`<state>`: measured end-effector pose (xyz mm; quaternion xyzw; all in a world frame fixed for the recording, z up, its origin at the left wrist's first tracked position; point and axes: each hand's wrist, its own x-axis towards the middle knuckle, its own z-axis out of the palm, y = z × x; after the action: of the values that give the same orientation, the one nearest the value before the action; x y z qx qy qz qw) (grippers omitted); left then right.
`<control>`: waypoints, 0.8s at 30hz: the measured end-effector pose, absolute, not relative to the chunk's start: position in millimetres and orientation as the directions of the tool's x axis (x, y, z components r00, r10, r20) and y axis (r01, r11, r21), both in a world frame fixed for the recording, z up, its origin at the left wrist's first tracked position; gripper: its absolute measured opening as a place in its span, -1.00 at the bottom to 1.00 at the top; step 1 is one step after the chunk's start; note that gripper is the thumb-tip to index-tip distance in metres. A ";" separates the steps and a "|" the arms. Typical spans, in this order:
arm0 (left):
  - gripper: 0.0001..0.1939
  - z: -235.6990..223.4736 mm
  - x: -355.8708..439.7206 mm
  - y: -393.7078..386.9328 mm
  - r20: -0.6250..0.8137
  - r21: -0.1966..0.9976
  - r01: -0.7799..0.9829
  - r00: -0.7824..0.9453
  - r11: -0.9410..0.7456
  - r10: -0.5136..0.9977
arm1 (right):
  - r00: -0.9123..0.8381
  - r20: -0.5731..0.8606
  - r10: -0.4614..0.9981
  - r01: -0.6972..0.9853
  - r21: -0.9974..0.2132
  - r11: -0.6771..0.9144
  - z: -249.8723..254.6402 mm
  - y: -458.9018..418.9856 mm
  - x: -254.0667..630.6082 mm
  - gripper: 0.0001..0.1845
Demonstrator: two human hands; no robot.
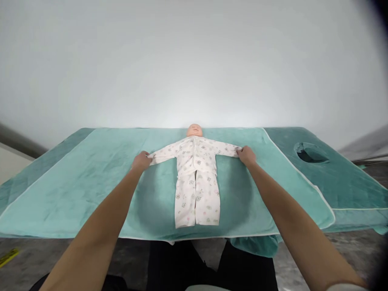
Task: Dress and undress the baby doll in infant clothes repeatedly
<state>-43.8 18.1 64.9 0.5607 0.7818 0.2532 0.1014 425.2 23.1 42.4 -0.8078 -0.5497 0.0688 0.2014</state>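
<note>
A baby doll (pixel 194 130) lies on its back, head toward the wall, in a white patterned long-sleeved top (pixel 196 155) and matching trousers (pixel 207 198). Both sleeves are stretched out sideways. My left hand (pixel 142 161) pinches the cuff end of the sleeve on the left. The cuff of the other sleeve is between the fingers of my right hand (pixel 247 155). The doll's own hands and feet do not show; the trouser legs lie flat and straight toward me.
Under the doll a light green blanket (pixel 75 194) covers much of a bed with a darker green cover (pixel 348 178). That cover has a round hole (pixel 312 153) at the right. A pale wall (pixel 194 60) stands behind, and green cloth (pixel 257 245) hangs at the front edge.
</note>
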 end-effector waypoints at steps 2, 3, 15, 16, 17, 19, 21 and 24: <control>-0.63 59.3 -34.1 6.1 0.154 0.494 0.846 -0.311 0.199 0.938 | 0.308 0.175 0.935 0.896 -0.385 -0.223 44.4 9.3 404.2 -0.68; -0.61 55.6 -28.0 -2.1 0.180 0.484 0.862 -0.269 0.153 0.946 | 0.221 0.221 0.950 0.918 -0.375 -0.126 44.8 -0.2 392.5 -0.71; -0.81 52.9 53.9 -59.1 0.256 0.095 0.784 0.576 -0.613 0.776 | -0.554 0.187 0.811 0.824 -0.011 0.566 38.7 -63.5 322.3 -0.70; -0.80 56.8 53.2 -59.4 0.250 0.059 0.791 0.579 -0.609 0.776 | -0.554 0.195 0.809 0.827 0.024 0.561 41.3 -62.8 325.4 -0.69; -0.79 59.4 51.5 -60.2 0.249 0.040 0.795 0.579 -0.605 0.777 | -0.550 0.205 0.810 0.832 0.050 0.552 43.8 -63.1 328.5 -0.67; -0.79 59.8 46.7 -63.9 0.247 0.039 0.801 0.572 -0.597 0.782 | -0.540 0.197 0.818 0.841 0.081 0.535 47.2 -66.4 332.9 -0.65; -0.80 54.8 42.1 -71.5 0.220 0.056 0.811 0.559 -0.583 0.799 | -0.557 0.137 0.819 0.831 0.106 0.547 47.7 -72.4 334.0 -0.68; -0.78 43.3 37.0 -92.2 0.187 0.106 0.817 0.543 -0.567 0.818 | -0.579 0.070 0.812 0.814 0.099 0.572 45.9 -86.5 331.6 -0.74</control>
<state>37.0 -92.2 43.3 0.8785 0.4654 0.1081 0.0032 331.6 -86.5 45.9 -0.4586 -0.8866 -0.0601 0.0082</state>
